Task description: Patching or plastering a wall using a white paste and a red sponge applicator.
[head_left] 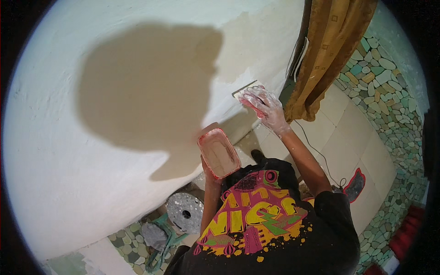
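My right hand (270, 112), smeared with white filler, is closed around the reddish-pink handle of a wide putty knife (246, 89). The knife's blade, coated with pale filler, is at the white wall (183, 167), close to a damp-looking beige patch. Lower and to the left, my left hand (209, 173) grips a rectangular tub (233, 146) with a red rim from its outer side. Most of those fingers are hidden by the tub. Light filler coats the inside of the tub, which is tilted so that its opening faces up.
A brown curtain (334, 50) hangs right of the wall. Below it, a thin cord (314, 146) crosses pale floor tiles (348, 133). Pebble-patterned flooring (385, 87) lies beyond. A speckled grey disc with a central hole (178, 211) and green strap-like material (161, 250) lie by the wall's foot.
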Demonstrator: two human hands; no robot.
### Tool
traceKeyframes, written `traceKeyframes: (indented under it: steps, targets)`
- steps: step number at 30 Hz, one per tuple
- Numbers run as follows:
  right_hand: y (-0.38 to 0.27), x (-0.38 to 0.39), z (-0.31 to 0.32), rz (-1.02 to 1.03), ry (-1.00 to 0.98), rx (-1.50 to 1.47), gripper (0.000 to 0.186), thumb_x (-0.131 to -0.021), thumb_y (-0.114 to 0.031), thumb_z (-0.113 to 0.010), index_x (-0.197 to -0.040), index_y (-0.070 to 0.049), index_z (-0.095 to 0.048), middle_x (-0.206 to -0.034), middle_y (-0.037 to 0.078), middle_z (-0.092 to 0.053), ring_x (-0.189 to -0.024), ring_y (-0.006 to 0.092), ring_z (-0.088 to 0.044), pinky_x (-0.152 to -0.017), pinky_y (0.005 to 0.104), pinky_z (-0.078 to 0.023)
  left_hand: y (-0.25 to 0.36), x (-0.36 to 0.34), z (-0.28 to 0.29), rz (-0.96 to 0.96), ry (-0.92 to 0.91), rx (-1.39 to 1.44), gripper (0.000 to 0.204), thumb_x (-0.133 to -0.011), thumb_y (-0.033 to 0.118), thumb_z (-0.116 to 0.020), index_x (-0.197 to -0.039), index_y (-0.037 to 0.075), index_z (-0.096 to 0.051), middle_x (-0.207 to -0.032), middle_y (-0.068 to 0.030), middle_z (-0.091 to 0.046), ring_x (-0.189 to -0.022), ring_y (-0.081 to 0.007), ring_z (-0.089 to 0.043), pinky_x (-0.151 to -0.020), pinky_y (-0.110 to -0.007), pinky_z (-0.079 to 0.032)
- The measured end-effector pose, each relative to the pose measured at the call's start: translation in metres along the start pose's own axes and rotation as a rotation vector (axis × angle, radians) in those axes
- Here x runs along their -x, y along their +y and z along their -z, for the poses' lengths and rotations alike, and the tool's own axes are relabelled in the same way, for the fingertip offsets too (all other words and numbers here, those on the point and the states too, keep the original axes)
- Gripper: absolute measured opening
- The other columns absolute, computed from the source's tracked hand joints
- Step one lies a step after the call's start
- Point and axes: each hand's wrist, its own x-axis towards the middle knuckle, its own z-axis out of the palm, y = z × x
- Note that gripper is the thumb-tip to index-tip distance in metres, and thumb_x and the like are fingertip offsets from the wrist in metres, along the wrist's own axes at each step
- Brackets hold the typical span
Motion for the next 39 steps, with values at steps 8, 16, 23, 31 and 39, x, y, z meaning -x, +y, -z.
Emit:
traceKeyframes:
  steps: [8, 16, 23, 31, 39]
  targets:
    - [0.023, -0.004, 0.049, 0.030, 0.311, 0.069, 0.047, -0.082, -0.004, -0.063, -0.127, -0.013, -0.065, -0.135, 0.012, -0.060, -0.123, 0.0352, -0.057, -0.100, 0.0472, -0.045, -0.025, 0.021, -0.008, 0.093, -0.001, -0.019, 0.060, -0.098, 0.057, -0.044, -0.138, 0.013, -0.051, -0.127, -0.0108, -0.062, -0.113, -0.0324, -0.062, -0.093, -0.053, -0.054]
    - [-0.024, -0.084, 0.016, 0.196, 0.257, 0.394, 0.057, -0.084, -0.022, -0.068, -0.140, -0.023, -0.056, -0.146, 0.007, -0.051, -0.131, 0.0312, -0.050, -0.102, 0.0466, -0.041, 0.080, 0.060, 0.059, 0.139, 0.110, -0.062, 0.065, -0.096, 0.059, -0.046, -0.140, 0.012, -0.050, -0.127, -0.0146, -0.063, -0.109, -0.0346, -0.065, -0.088, -0.053, -0.056]
    - [0.048, -0.073, -0.015, 0.269, 0.380, 0.292, 0.059, -0.078, -0.017, -0.073, -0.135, -0.021, -0.058, -0.144, 0.007, -0.053, -0.129, 0.0308, -0.053, -0.098, 0.0448, -0.046, 0.054, 0.028, 0.059, 0.144, 0.078, -0.032, 0.063, -0.095, 0.058, -0.050, -0.139, 0.013, -0.051, -0.128, -0.0134, -0.062, -0.109, -0.0359, -0.064, -0.089, -0.056, -0.056]
    - [0.090, 0.067, -0.014, 0.050, -0.029, 0.142, 0.064, -0.077, -0.009, -0.068, -0.139, -0.018, -0.055, -0.144, 0.006, -0.053, -0.132, 0.0303, -0.050, -0.107, 0.0467, -0.042, -0.041, 0.008, 0.018, 0.068, 0.046, -0.009, 0.063, -0.093, 0.060, -0.051, -0.136, 0.014, -0.053, -0.124, -0.0127, -0.064, -0.107, -0.0345, -0.065, -0.087, -0.055, -0.056]
    - [0.046, -0.027, 0.080, -0.453, 0.381, -0.706, 0.048, -0.091, 0.006, -0.051, -0.133, -0.013, -0.062, -0.136, 0.015, -0.057, -0.125, 0.0230, -0.056, -0.105, 0.0329, -0.044, -0.048, 0.014, 0.010, 0.061, 0.006, -0.012, 0.064, -0.094, 0.059, -0.050, -0.139, 0.013, -0.051, -0.128, -0.0124, -0.062, -0.111, -0.0336, -0.063, -0.087, -0.055, -0.056]
